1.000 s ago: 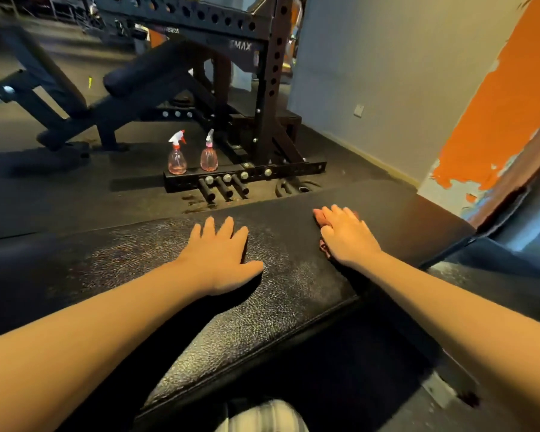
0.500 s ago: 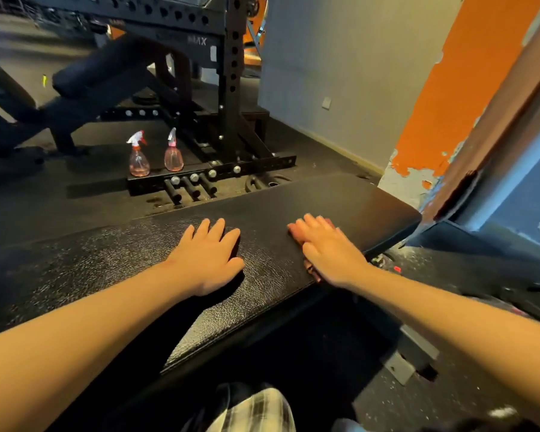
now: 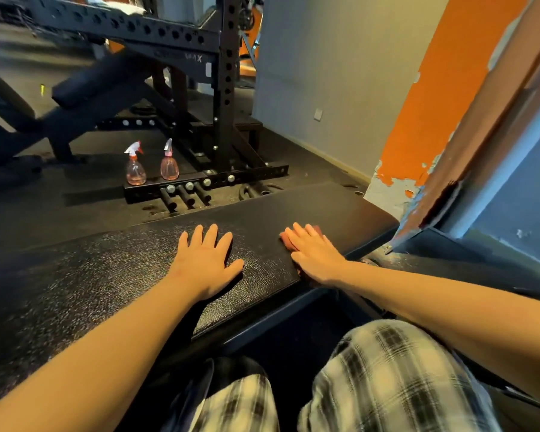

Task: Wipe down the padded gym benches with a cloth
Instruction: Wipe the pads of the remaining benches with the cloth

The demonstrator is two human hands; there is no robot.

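A black padded bench [image 3: 106, 275] stretches across the view in front of me, its textured top shining with damp patches. My left hand [image 3: 205, 260] lies flat on the pad with fingers straight and spread. My right hand [image 3: 314, 252] presses flat on a reddish-brown cloth [image 3: 286, 241] near the bench's near edge; only the cloth's edges show around the fingers and under the palm.
Two pink spray bottles [image 3: 135, 169] [image 3: 169, 165] stand on the floor beyond the bench beside a black rack [image 3: 225, 88]. An inclined bench [image 3: 91, 85] sits at the back left. A grey wall and an orange pillar [image 3: 443, 88] rise at right. My plaid-trousered knees [image 3: 387, 369] are below.
My right hand has slid the cloth slightly toward the near edge of the bench. The view has tilted down, bringing my knees into sight. My left hand stays flat on the pad.
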